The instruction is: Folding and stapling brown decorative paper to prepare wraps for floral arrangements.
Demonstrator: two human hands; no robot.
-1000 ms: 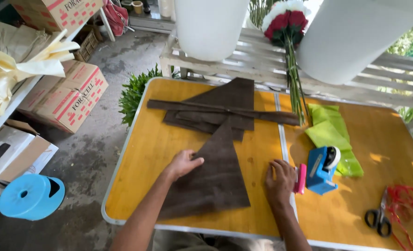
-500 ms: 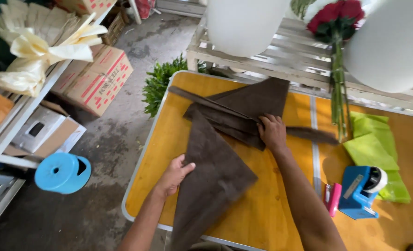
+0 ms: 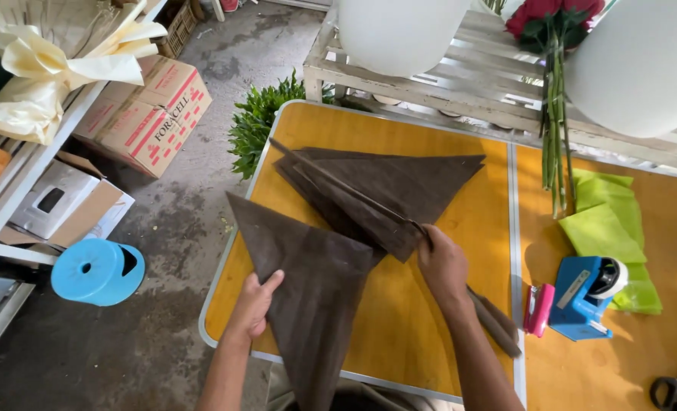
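Observation:
Dark brown wrapping sheets [image 3: 388, 186] lie folded into overlapping triangles on the yellow table [image 3: 430, 335]. My left hand [image 3: 256, 303] grips the left edge of a long brown triangle [image 3: 308, 293] that hangs over the table's near edge. My right hand [image 3: 443, 265] rests on the tip of the stacked brown sheets, fingers pressed down on them. A narrow brown strip [image 3: 494, 323] runs out from under my right forearm toward the near right.
Green sheets [image 3: 609, 228], red roses with long stems [image 3: 555, 114], a blue tape dispenser [image 3: 586, 295], a pink stapler [image 3: 539, 310] and scissors [image 3: 673, 390] lie at right. White buckets stand on a slatted bench behind. Cardboard boxes [image 3: 152, 114], a blue stool [image 3: 98, 270] and greenery [image 3: 258, 125] sit on the floor at left.
My left hand has pulled the long brown triangle leftward and toward me. My right hand has moved nearer along the stacked sheets. The view has shifted slightly.

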